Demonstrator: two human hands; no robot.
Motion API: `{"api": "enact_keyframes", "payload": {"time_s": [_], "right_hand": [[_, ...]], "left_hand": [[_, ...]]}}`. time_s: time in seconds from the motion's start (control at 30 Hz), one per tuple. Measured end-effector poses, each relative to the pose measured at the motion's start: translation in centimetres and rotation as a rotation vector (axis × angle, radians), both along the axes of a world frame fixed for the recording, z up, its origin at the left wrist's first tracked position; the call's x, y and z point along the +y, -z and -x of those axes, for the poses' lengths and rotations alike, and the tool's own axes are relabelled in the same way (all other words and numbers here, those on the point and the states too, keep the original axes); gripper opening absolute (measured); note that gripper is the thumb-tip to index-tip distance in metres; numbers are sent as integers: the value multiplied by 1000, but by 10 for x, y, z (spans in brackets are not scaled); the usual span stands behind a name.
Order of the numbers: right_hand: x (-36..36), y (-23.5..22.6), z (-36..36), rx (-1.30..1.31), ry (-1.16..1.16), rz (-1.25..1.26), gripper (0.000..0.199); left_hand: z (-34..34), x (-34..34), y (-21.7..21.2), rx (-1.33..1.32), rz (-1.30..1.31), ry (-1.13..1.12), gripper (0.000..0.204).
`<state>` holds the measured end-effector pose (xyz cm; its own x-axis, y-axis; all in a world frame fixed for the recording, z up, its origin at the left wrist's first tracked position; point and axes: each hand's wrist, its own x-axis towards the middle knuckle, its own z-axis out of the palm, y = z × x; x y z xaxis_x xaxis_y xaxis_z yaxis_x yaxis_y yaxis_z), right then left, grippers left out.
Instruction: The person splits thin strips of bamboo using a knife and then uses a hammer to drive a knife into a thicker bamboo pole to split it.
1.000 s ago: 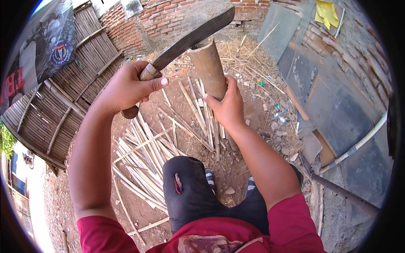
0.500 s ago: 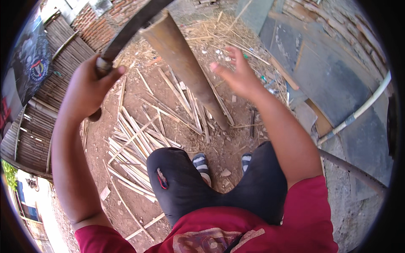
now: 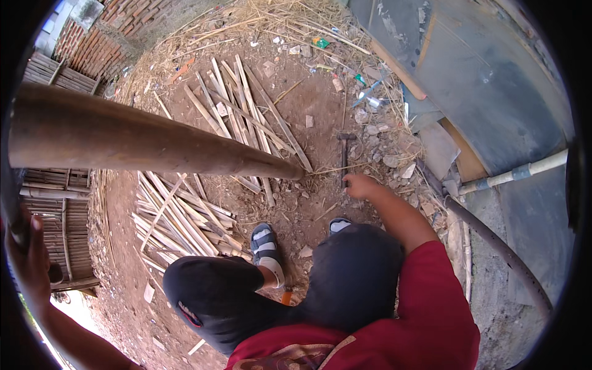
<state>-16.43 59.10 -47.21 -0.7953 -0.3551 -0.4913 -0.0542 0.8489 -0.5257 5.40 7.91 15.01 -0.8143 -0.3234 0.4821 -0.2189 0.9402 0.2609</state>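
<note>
A thick brown bamboo pole (image 3: 154,139) leans to the left, its narrow foot on the dirt in front of my feet and its wide top near the left rim. My left hand (image 3: 34,265) is closed round the handle of a machete (image 3: 17,216). Most of the blade is cut off at the dark rim, beside the pole's top. Reaching low, my right hand (image 3: 364,187) has its fingers round the lower end of a hammer's handle (image 3: 344,160). The hammer lies on the ground, its dark head pointing away from me.
Split bamboo strips (image 3: 179,213) lie in a pile left of my feet, with more strips (image 3: 246,111) beyond the pole. Rubble and litter (image 3: 373,117) line the right side, next to grey sheets (image 3: 487,92). A curved dark pipe (image 3: 499,246) lies to my right.
My right hand has come down from the air onto the hammer's handle. The bamboo pole has tipped left, and my left hand with the machete has moved to the left rim.
</note>
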Motion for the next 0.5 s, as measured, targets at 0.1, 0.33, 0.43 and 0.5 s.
{"api": "enact_keyframes", "payload": {"time_s": [0.1,0.33,0.43,0.5], "right_hand": [[-16,29,-6,-36,64,-31,46],[-33,12,4,-35,130,-112,31],[-28,-12,9,-45,143,-225,35],[-19,-19,3,-34,267,-228,35]], "left_hand": [[-14,-25,-11,33,38,-179,43],[-9,23,-12,-75,77,-192,41],[-1,24,-6,-10,106,-89,37],[1,24,-10,-59,48,-138,31]]}}
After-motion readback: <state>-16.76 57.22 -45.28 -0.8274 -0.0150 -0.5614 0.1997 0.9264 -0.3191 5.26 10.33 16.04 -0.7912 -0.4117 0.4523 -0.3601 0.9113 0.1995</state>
